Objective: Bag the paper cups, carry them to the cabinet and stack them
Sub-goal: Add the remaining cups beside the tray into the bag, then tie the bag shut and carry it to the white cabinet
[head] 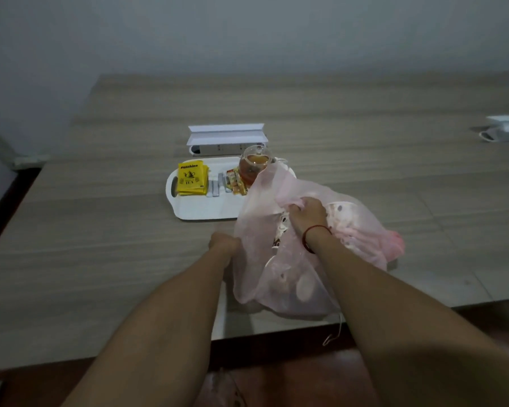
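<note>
A thin pink plastic bag [259, 251] lies on the wooden table [100, 245] in front of me, bulging with paper cups [341, 215] that show through the film as pale shapes with dark print. My left hand [225, 243] grips the bag's left edge in a fist. My right hand [306, 214], a red cord at its wrist, pinches a fold of the bag near its top opening. More cups [288, 284] show faintly in the bag's near part.
A white tray [200, 208] behind the bag holds yellow tea packets [192, 179], sachets [235, 183] and a glass teapot [253, 164] of amber tea. A white box [227, 139] stands behind the tray. Another white object [504, 130] sits at the far right. The table's near edge is close.
</note>
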### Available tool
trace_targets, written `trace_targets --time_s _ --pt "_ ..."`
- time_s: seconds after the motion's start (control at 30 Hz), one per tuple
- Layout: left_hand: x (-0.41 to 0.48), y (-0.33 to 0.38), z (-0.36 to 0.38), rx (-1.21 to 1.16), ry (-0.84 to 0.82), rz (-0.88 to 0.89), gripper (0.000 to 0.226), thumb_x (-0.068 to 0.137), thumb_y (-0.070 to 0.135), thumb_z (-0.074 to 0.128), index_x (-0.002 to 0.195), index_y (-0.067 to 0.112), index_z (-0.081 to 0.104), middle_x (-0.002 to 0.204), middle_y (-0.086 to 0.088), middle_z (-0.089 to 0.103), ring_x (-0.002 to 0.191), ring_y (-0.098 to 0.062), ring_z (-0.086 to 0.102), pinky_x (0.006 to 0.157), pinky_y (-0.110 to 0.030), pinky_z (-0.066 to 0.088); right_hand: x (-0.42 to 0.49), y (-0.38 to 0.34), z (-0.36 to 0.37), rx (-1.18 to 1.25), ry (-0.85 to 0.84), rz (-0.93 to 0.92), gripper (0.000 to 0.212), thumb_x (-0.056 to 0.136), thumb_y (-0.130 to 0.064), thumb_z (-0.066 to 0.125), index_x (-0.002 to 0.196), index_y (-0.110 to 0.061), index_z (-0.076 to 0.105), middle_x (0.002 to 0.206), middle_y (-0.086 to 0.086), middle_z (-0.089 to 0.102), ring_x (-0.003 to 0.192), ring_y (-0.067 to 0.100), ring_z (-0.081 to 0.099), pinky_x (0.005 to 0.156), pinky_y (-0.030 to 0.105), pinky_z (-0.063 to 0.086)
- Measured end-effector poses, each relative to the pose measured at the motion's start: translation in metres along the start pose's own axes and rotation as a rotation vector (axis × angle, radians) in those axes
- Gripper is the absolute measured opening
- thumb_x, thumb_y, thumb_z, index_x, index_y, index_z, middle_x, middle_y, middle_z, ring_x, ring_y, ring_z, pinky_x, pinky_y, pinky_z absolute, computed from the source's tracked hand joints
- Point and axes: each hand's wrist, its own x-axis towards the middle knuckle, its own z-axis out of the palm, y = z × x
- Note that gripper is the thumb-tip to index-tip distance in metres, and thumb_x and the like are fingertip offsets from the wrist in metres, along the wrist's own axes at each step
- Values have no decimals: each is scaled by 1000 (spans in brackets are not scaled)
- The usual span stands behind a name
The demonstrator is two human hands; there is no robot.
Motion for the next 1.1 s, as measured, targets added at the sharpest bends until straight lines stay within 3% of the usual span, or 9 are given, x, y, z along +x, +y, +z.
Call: trace_targets --time_s 0.1,0.2,0.33,0.4,0.5,0.67,0.8,1.0,1.1 --pt "-12 -1 -2 6 -5 48 30 84 8 63 108 -10 66 111 -25 68 93 -32 67 71 -35 54 -4 -2 -3 3 0 2 16 86 -14 52 71 -9 54 77 13 57 76 26 52 70 29 40" --pt "-33 10 -10 -37 2 54 34 84 -3 57 116 -13 59 116 -24 64 106 -36 64 82 -41 54 -9 -12 -17 27 17 -8 19 88 -14 48 73 -6 56 77 13 56 76 26 50 69 29 38" --pt "-62 28 -33 -245 32 68 45 93 24 43 128 -2 54 127 -21 61 112 -39 61 86 -42 51 -14 -25 -45 130 96 -7 25 87 -16 47 86 0 65 87 18 62 83 27 55 74 35 44" --pt "-75 35 -44 -313 20 131 44 89 37 55 117 3 60 113 -17 66 99 -35 64 74 -34 50 -14 -29 -59 175 186 20 29 90 -16 46 94 5 65 98 26 64 94 35 60 81 38 45" --pt "-91 45 -72 -370 11 237 18 72 19 74 87 14 66 86 -12 65 72 -24 59 62 -31 44 -17 -39 -80 279 325 69 31 94 -14 43 111 7 59 119 27 60 111 40 56 91 39 43" --pt "-102 54 -121 -636 471 190 14 86 3 60 99 -3 62 97 -10 66 73 -23 62 58 -37 48 -22 -48 -106 518 494 216 30 97 -15 45 121 -3 61 130 21 59 120 37 55 96 38 43" --pt "-111 52 -137 -740 741 165 34 98 9 43 122 -10 58 129 -28 59 116 -39 60 95 -41 48 -27 -45 -110 717 528 367 33 93 -10 47 122 0 60 130 21 60 119 36 58 96 38 46" --pt "-105 57 -133 -812 651 258 25 77 11 61 95 -1 72 99 -23 73 94 -33 72 85 -43 58 -35 -54 -98 859 384 301 51 83 -38 59 120 -3 59 123 15 62 111 32 60 87 36 48" --pt "-101 53 -125 -786 591 248 21 77 9 61 92 1 73 94 -20 73 89 -30 73 84 -42 59 -43 -43 -81 753 327 252 73 73 -62 63 127 -14 55 130 8 57 117 28 56 99 36 45"
